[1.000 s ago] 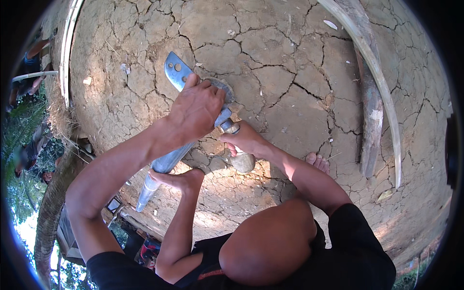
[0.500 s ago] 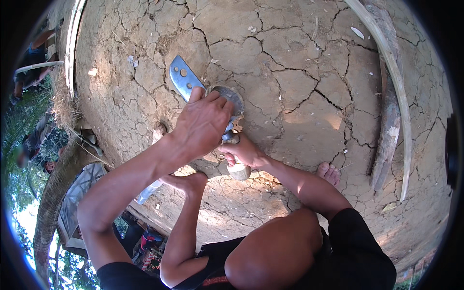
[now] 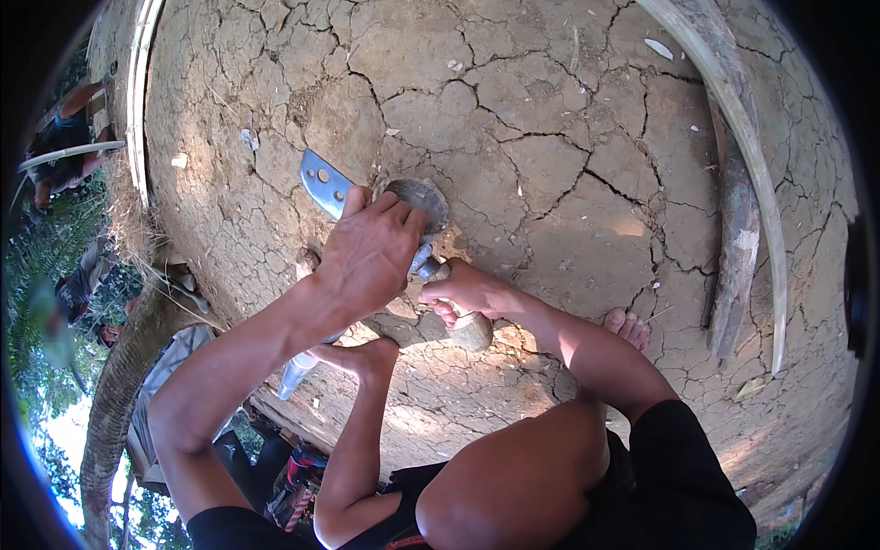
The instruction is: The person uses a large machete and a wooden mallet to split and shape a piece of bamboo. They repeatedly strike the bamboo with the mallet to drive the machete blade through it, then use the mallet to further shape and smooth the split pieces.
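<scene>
Brown, dry earth (image 3: 513, 82), cracked throughout, sunlit in patches. Knife (image 3: 323, 190) with pierced blade beneath the left hand (image 3: 374, 246); that hand's fingertips hidden, grip cannot be told. Right hand (image 3: 466, 289) grasps the handle. Log (image 3: 736, 247) and curved pole (image 3: 773, 238) to the right; people (image 3: 71, 133) and greenery (image 3: 37, 247) far left.

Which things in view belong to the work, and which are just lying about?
In use, by the look of it:
- three-holed metal blade, beneath the left hand
- wooden handle, gripped by the right hand
- grey tube, by the bare foot

Lying about:
- rough log
- curved pale wooden strip
- white chip
</scene>
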### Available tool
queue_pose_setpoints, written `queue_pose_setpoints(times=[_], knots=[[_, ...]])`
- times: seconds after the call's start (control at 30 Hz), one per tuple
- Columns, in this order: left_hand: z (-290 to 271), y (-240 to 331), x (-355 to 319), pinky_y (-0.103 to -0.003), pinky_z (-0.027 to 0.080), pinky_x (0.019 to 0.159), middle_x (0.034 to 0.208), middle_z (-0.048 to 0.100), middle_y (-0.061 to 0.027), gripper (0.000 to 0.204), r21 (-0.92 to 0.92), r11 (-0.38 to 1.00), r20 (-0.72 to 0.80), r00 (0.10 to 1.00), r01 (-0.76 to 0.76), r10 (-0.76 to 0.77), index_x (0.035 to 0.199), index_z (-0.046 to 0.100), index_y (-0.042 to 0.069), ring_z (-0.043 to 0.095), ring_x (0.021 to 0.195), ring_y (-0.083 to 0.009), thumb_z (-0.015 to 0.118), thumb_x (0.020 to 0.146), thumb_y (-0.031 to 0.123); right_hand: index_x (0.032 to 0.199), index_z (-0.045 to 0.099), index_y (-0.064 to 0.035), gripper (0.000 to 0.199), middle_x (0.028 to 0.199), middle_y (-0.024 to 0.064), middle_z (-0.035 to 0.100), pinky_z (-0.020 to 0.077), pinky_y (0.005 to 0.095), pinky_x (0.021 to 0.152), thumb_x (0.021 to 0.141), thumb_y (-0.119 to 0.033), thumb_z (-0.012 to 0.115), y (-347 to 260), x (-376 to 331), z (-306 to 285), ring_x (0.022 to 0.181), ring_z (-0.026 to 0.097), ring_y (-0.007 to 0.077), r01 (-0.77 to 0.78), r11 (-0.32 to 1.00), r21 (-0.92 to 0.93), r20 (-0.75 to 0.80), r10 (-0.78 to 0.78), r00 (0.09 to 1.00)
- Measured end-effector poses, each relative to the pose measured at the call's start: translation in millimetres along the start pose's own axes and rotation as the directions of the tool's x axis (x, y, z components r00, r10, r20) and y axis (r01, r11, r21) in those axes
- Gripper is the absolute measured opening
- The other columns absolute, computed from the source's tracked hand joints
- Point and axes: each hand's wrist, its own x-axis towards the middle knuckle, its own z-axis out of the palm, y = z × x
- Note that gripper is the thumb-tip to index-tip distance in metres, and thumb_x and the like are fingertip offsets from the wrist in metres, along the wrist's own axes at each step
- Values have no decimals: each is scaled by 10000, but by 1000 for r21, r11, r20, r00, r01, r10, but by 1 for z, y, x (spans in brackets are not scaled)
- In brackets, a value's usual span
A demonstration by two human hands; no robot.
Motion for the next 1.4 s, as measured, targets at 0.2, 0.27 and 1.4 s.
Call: queue_pose_setpoints(times=[0.2, 0.27, 1.4], knots=[[7, -5, -8, -385, 345, 843, 811, 599, -82, 146, -9, 1000, -66, 998, 3, -3, 891, 611, 59, 588, 888, -243, 707, 797, 117, 673, 575, -25, 229, 550, 61, 566, 446, 336, 419, 841, -151, 667, 18, 15, 28, 408, 535, 157, 130, 959, -252, -248, -194, 949], [7, -8, -6, -390, 338, 826, 800, 588, -80, 129, -3, 1000, -76, 997, 1, -1, 870, 606, 73, 583, 871, -248, 710, 831, 137, 689, 590, -30, 220, 557, 59, 564, 451, 340, 429, 850, -157, 671, 19, 17, 27, 425, 539, 155, 143, 970, -197, -204, -183, 962], [17, -4, -20, -414, 341, 847, 845, 607, -76, 141, -100, 994, -218, 974, 35, -56, 887, 592, 71, 586, 921, -251, 707, 814, 106, 1446, 445, -27, 680, 1210, 240, 576, 419, 482, 1005, 944, -435, 653, -94, -296, -122, 1172, 551, 399, -675, 318, -666, -396, -917, -42]])
